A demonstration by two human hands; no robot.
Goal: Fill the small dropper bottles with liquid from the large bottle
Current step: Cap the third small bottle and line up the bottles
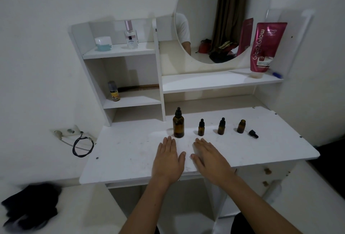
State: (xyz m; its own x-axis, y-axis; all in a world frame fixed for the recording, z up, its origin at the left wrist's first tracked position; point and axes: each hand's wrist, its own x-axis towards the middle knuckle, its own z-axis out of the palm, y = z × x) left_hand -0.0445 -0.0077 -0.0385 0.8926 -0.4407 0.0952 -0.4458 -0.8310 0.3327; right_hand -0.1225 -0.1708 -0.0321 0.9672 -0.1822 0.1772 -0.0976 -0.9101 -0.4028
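Observation:
A large amber dropper bottle [178,123] with a black cap stands on the white vanity table [130,151]. To its right stand three small amber bottles in a row: the first [201,128] and the second [221,126] are capped, the third [241,126] is uncapped. Its black dropper cap [253,134] lies on the table just right of it. My left hand [168,159] rests flat, palm down, just in front of the large bottle. My right hand [210,159] lies flat beside it, in front of the first small bottle. Neither hand holds anything.
White shelves rise behind the table with a jar [103,43], a perfume bottle [131,35] and a small yellow-labelled bottle [113,91]. A round mirror [222,17] and a pink tube [265,46] stand at the back right. A black cable [83,146] hangs left; dark cloth [31,207] lies lower left.

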